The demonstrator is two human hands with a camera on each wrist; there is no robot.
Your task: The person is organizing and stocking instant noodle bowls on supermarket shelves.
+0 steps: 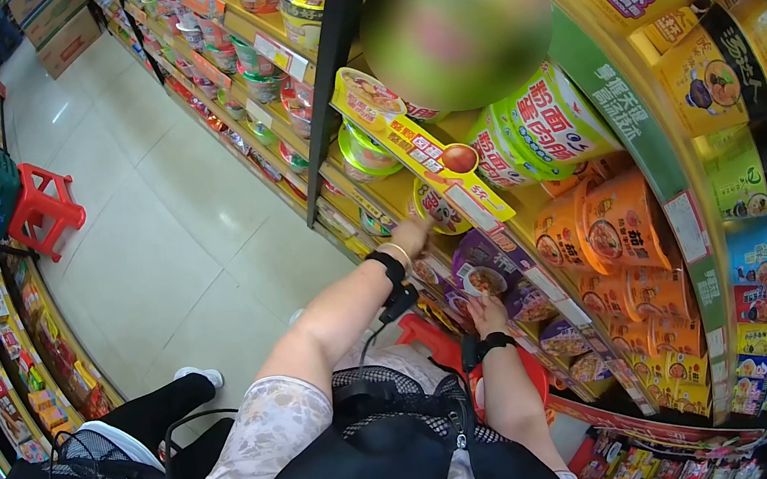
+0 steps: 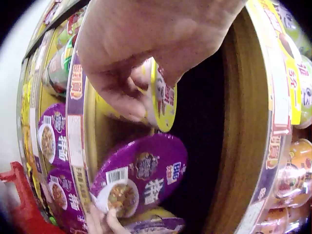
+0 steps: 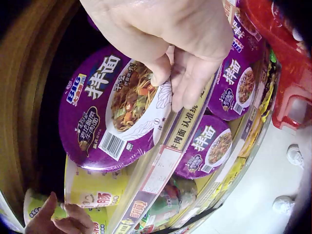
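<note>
My left hand (image 2: 151, 44) curls its thumb and fingers round a yellow instant noodle cup (image 2: 165, 97) at the shelf's front, its lid facing sideways. Just below that cup in the left wrist view lies a purple instant noodle bowl (image 3: 114, 112), lid outward, with a noodle picture and barcode. My right hand (image 3: 165, 44) pinches this bowl's rim, thumb on the lid and fingers at the shelf edge. From the head view, the left hand (image 1: 412, 235) is farther along the shelf than the right hand (image 1: 487, 311). The back of the shelf is dark.
More purple bowls (image 3: 212, 141) stand on the neighbouring shelf tier. Orange noodle tubs (image 1: 622, 226) and green-white tubs (image 1: 544, 124) fill the tier on the other side. A yellow promotional sign (image 1: 424, 141) juts from the shelf edge. Red stools (image 1: 46, 208) stand on the tiled floor.
</note>
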